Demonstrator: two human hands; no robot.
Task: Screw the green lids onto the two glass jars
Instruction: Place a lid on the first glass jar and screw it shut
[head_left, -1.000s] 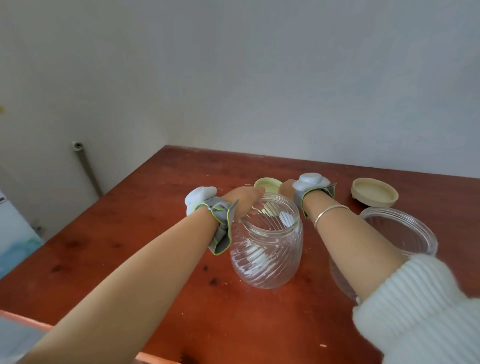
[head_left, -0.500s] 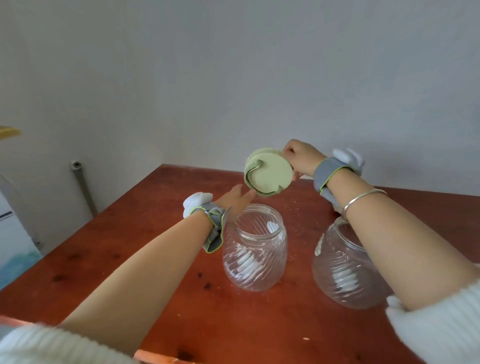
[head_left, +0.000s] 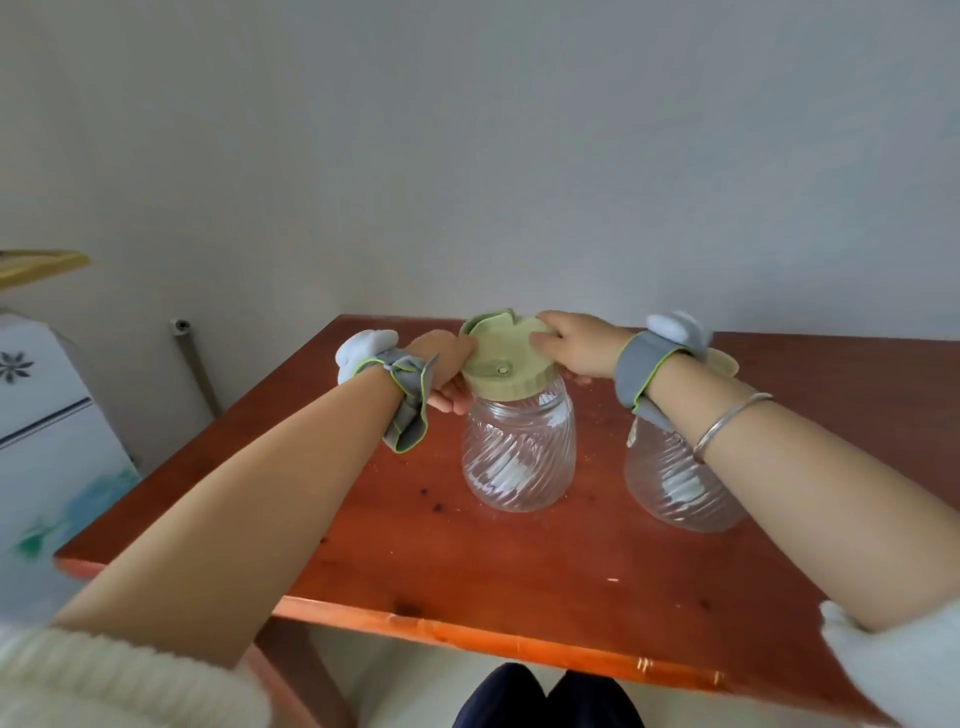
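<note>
A ribbed glass jar (head_left: 519, 452) stands mid-table with a green lid (head_left: 504, 364) resting on its mouth, the lid's flap raised at the back. My left hand (head_left: 447, 371) grips the jar's neck and the lid's left edge. My right hand (head_left: 576, 345) holds the lid's right rim from above. A second glass jar (head_left: 675, 483) stands open to the right, partly hidden by my right forearm. A sliver of the second green lid (head_left: 722, 361) shows behind my right wrist.
The red-brown wooden table (head_left: 519, 561) has its front edge close to me and its left edge near a white appliance (head_left: 47, 410). A grey pipe (head_left: 195, 364) runs down the wall at the left. My knees show below the table edge.
My right hand brought the green lid down from the air onto the left jar. My left hand closed around the jar's neck. The camera view tilted back from the table.
</note>
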